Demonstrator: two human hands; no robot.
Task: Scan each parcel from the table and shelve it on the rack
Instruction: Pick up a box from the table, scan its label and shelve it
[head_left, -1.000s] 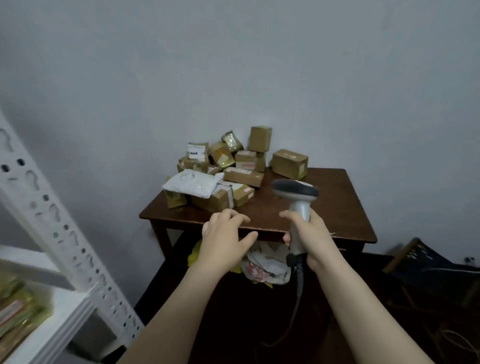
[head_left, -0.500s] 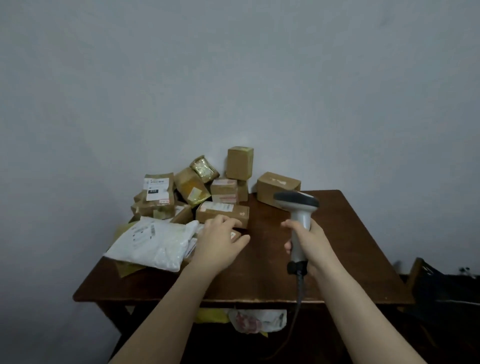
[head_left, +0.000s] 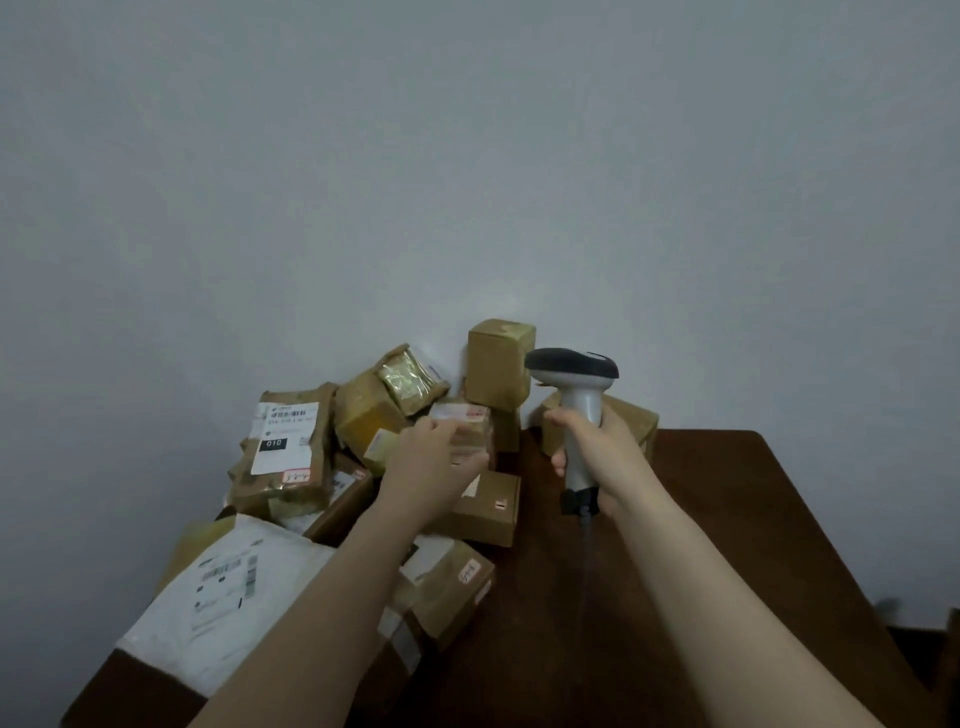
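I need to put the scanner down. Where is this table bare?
The table is bare wood on its right half, from the right hand holding the scanner to the far-right corner. The left half is crowded: boxes heaped against the wall, a white mailer in front.

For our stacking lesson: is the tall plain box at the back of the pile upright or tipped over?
Upright. The tall box stands on end atop a smaller box, top face up.

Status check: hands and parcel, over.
Right hand holds scanner, upright. Left hand grips small labelled box. Tall box perched right beside it, may tip.
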